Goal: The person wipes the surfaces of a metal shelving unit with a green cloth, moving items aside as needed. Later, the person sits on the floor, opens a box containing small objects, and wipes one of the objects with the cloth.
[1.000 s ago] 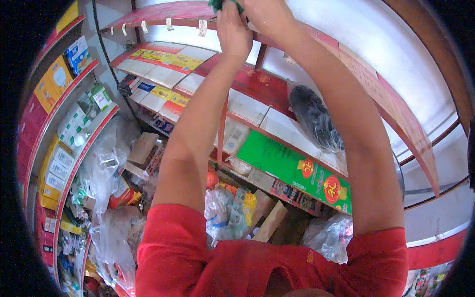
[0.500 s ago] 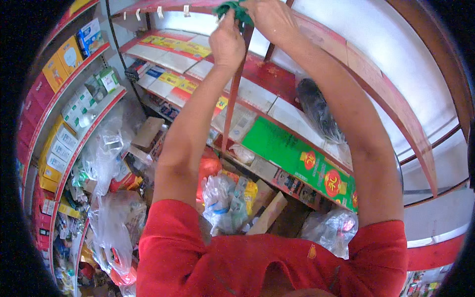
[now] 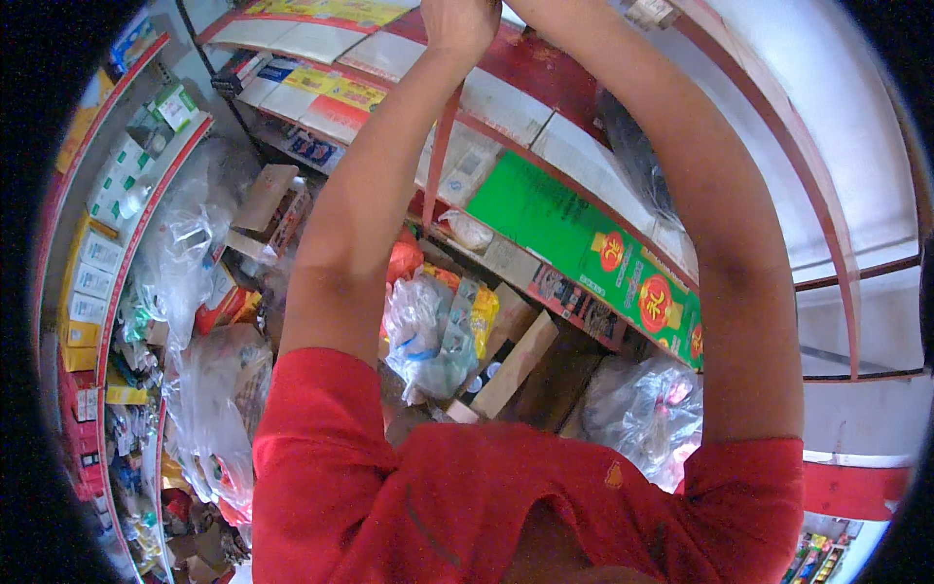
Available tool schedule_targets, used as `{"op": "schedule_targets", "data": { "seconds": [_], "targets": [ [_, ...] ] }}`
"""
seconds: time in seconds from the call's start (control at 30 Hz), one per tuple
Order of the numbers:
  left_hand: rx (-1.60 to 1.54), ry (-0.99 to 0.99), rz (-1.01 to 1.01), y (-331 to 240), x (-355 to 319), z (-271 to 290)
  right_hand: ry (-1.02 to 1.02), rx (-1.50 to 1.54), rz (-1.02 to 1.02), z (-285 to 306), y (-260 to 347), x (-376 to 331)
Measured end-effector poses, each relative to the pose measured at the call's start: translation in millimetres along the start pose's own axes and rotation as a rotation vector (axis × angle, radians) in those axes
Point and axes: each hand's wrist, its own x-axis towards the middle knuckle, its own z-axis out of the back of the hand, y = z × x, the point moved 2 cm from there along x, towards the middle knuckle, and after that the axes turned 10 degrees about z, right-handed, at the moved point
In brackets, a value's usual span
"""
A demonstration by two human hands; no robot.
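Observation:
Both of my arms are raised toward the top of the picture. My left hand (image 3: 457, 24) is a closed fist at the top edge, and a narrow red strip (image 3: 438, 161) hangs down from it in front of the shelves. My right forearm (image 3: 681, 165) runs up past the top edge, so my right hand is out of sight. Whatever the hands reach above the picture is hidden. My red shirt (image 3: 506, 506) fills the bottom.
Red-edged shelves (image 3: 545, 88) carry flat boxes and a long green box (image 3: 584, 243). A dark bag (image 3: 632, 156) lies on a shelf. Below are clear plastic bags (image 3: 428, 331), cardboard boxes (image 3: 516, 365) and a left-hand rack of small cartons (image 3: 97, 263).
My hands have moved up toward the top edge. The green thing they held is no longer visible, and my right hand has left the picture. The red strip still hangs down.

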Motion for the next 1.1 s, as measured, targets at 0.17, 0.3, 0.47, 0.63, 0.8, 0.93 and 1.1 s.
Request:
{"op": "schedule_targets", "data": {
  "seconds": [0.17,0.3,0.47,0.63,0.8,0.93,1.1],
  "targets": [
    [-0.418,-0.064,0.078,16,-51,-32,0.135,0.034,-0.033,-19,24,-48],
    [0.109,-0.058,0.068,83,-93,-7,0.174,0.253,0.009,-44,79,-51],
    [0.260,-0.024,0.126,133,-161,-17,0.196,0.289,0.075,-96,132,-101],
    [0.248,-0.001,0.264,136,-181,-12,0.296,0.256,0.033,-103,159,-106],
    [0.278,0.171,0.345,136,-173,19,0.314,0.395,-0.010,-94,159,-92],
    [0.357,0.068,0.375,125,-205,38,0.214,0.442,0.025,-81,183,-107],
    [0.347,0.027,0.200,130,-209,8,0.328,0.299,0.069,-101,181,-117]
  ]
}}
